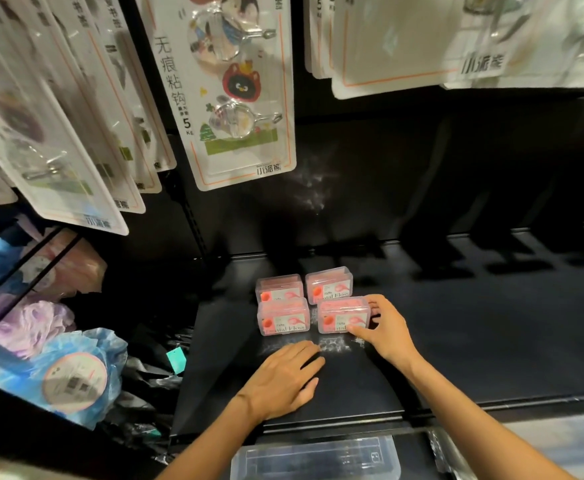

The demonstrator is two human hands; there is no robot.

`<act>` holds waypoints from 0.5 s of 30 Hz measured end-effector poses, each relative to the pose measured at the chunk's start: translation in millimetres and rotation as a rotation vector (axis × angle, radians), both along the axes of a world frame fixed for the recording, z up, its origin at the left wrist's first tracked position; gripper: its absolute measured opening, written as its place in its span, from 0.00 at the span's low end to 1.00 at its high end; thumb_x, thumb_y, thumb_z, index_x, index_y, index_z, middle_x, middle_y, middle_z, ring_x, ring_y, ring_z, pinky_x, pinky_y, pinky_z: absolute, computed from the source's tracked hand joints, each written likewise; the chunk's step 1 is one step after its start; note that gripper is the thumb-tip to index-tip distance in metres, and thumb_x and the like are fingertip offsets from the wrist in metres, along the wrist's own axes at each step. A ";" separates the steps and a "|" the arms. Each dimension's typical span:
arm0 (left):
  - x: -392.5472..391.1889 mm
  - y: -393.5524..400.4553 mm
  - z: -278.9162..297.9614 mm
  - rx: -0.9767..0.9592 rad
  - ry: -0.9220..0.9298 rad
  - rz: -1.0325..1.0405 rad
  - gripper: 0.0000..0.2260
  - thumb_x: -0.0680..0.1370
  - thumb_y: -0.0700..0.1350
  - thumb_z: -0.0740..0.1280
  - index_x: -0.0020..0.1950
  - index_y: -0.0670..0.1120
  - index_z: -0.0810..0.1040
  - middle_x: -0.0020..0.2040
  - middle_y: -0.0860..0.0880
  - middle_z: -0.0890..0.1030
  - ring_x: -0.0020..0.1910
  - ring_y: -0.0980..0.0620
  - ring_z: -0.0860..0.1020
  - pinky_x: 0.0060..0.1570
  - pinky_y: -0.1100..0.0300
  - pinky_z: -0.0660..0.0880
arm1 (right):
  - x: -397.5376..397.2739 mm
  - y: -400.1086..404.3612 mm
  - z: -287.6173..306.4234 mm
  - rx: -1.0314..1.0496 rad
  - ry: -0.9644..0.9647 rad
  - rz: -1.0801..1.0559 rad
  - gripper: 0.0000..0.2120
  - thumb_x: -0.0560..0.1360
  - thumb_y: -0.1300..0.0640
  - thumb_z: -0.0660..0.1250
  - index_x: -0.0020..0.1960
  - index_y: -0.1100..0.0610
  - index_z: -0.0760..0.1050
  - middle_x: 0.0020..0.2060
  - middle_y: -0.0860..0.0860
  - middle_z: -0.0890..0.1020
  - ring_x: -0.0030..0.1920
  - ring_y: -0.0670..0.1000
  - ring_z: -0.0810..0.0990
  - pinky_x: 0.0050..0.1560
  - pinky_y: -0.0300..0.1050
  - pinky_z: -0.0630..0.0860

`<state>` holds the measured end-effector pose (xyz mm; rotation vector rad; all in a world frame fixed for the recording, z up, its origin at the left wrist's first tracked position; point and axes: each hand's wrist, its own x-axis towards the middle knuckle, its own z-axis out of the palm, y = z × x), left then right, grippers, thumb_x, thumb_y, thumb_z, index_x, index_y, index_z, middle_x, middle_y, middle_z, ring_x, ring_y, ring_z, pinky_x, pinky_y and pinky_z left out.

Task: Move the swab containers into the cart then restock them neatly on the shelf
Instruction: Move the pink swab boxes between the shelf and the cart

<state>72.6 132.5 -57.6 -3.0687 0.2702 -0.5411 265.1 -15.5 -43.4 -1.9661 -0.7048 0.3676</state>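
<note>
Right hand [384, 327]: fingers and thumb clasping front-right container [344, 315], frame centre. Left hand [283, 379]: released, flat on shelf [474, 334].

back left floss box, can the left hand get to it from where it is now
Probably yes. The left hand lies flat on the shelf, empty, but the front left box stands between it and the back left box, so it would need to reach over.
</note>
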 end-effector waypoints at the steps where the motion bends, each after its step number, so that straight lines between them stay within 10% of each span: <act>1: -0.8 -1.0 0.4 0.001 0.007 0.007 0.16 0.74 0.52 0.68 0.60 0.50 0.80 0.60 0.50 0.80 0.60 0.54 0.78 0.62 0.61 0.72 | -0.3 0.1 -1.1 0.004 -0.002 -0.003 0.22 0.66 0.60 0.78 0.56 0.51 0.73 0.50 0.45 0.80 0.47 0.39 0.77 0.45 0.28 0.70; 15: -2.8 -5.9 9.3 -0.070 0.075 0.055 0.16 0.75 0.53 0.64 0.61 0.53 0.80 0.61 0.54 0.79 0.60 0.58 0.77 0.62 0.64 0.70 | -1.6 14.2 -7.7 0.069 -0.039 -0.023 0.24 0.70 0.61 0.75 0.63 0.49 0.74 0.49 0.41 0.77 0.47 0.37 0.76 0.46 0.21 0.67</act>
